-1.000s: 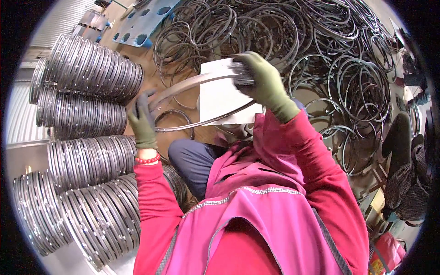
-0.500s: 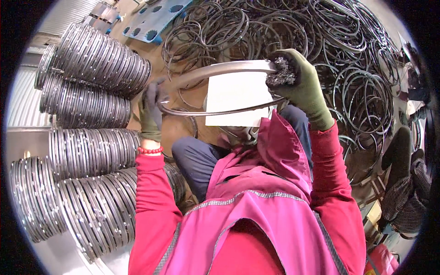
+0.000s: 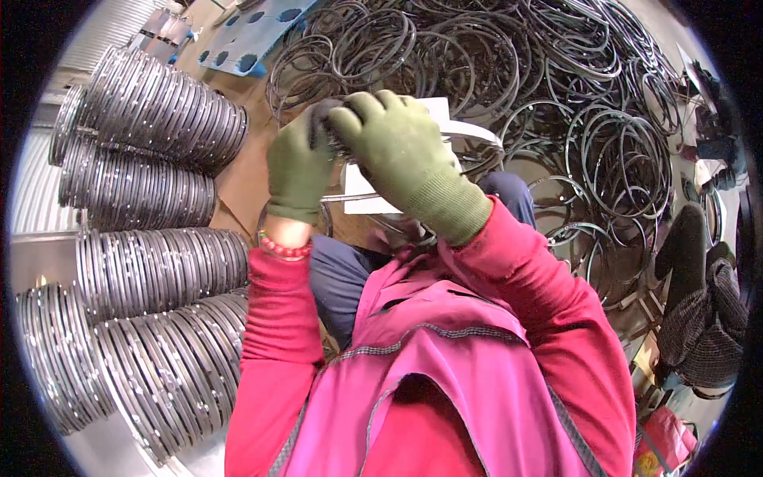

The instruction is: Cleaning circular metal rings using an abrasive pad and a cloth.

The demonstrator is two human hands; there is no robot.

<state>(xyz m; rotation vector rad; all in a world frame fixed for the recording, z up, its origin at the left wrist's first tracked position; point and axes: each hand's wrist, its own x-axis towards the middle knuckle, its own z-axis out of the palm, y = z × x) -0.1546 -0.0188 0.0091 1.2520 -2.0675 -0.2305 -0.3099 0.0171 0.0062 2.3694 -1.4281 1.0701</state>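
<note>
My left hand [image 3: 300, 176], in a green glove, grips the left side of a metal ring [image 3: 478, 132]. My right hand [image 3: 401, 151], gloved the same way, is closed over the ring right beside it, and the two hands touch or nearly touch. The wad of dark metal wool in the right hand is mostly covered by the fingers. The ring's right side curves out past the right hand, over a white square surface [image 3: 358, 197] in front of my knees. The gloves cover much of the ring's left part.
Stacks of metal rings [image 3: 167, 266] lie on their sides along the left. A big tangled heap of loose rings [image 3: 556, 63] spreads over the far and right floor. A blue pallet [image 3: 254, 36] is at the far left. Dark cloth [image 3: 695, 318] hangs at the right.
My right hand has moved left along the ring from its right side to beside my left hand. The left hand has shifted slightly right, and the ring's right side now shows free.
</note>
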